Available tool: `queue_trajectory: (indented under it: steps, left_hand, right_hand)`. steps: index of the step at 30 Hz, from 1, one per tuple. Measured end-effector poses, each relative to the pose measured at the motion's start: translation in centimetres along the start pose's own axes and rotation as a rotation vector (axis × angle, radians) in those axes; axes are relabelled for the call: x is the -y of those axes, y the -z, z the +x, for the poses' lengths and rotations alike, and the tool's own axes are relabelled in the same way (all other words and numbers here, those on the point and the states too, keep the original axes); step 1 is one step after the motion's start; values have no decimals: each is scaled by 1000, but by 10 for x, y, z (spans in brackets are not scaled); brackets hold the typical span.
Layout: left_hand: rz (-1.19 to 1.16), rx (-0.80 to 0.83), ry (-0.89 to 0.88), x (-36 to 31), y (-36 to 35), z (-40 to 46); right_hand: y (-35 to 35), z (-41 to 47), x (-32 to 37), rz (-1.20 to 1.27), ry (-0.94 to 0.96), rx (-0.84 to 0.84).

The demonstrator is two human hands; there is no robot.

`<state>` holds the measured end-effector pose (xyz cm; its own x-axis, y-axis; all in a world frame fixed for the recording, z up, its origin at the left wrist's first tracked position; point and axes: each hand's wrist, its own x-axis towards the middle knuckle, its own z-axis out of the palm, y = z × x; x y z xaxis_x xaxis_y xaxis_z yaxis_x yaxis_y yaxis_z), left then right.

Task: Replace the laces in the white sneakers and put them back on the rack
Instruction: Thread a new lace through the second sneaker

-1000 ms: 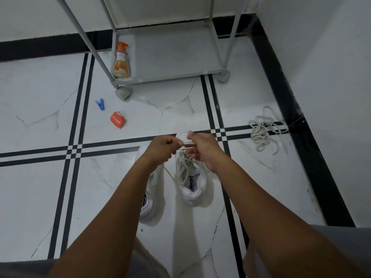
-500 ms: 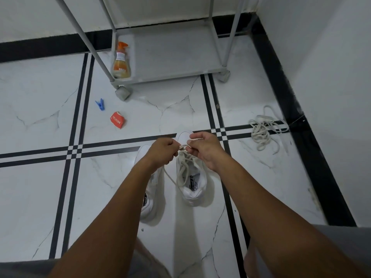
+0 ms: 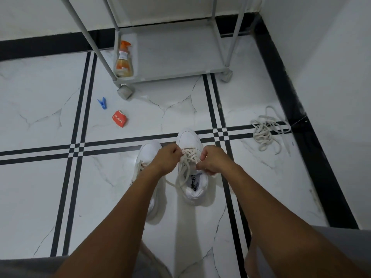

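Progress: you are partway through lacing the right sneaker (image 3: 191,177); its new lace (image 3: 186,163) crosses the upper eyelets, with loose ends trailing off toward 7 o'clock. I judge this shoe not yet finished.
Left sneaker: the left sneaker (image 3: 146,155) stands just beside it at 9 o'clock, mostly under your forearm; lace shows on it, but I cannot tell whether it is fully laced.
Left hand: your left hand (image 3: 167,157) has its fingers curled, pinching the lace at the shoe's left side.
Right hand: your right hand (image 3: 213,161) has its fingers curled round the lace at the shoe's right side.
Old laces: the old laces (image 3: 269,131) lie in a heap on the floor (image 3: 40,187), well apart at 2 o'clock.
Left to do: finish threading, then set both shoes on the rack (image 3: 174,55) at 12 o'clock.
Change: a second ago your hands met over the toe end; now they sit nearer you and wider apart, so the toe shows.
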<state>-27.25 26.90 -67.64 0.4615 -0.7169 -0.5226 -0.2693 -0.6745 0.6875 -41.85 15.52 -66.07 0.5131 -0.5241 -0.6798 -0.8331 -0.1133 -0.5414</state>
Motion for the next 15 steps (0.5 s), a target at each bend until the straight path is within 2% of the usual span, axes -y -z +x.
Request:
queue_trajectory:
  steps: [5,15]
  left_hand:
    - [175,-20,-73,-2,-21,-6]
    - [186,-214,-53,1,-64,-26]
  right_hand:
    - [10,8,-15,201,-61,61]
    - [16,14,-40,451,-128,156]
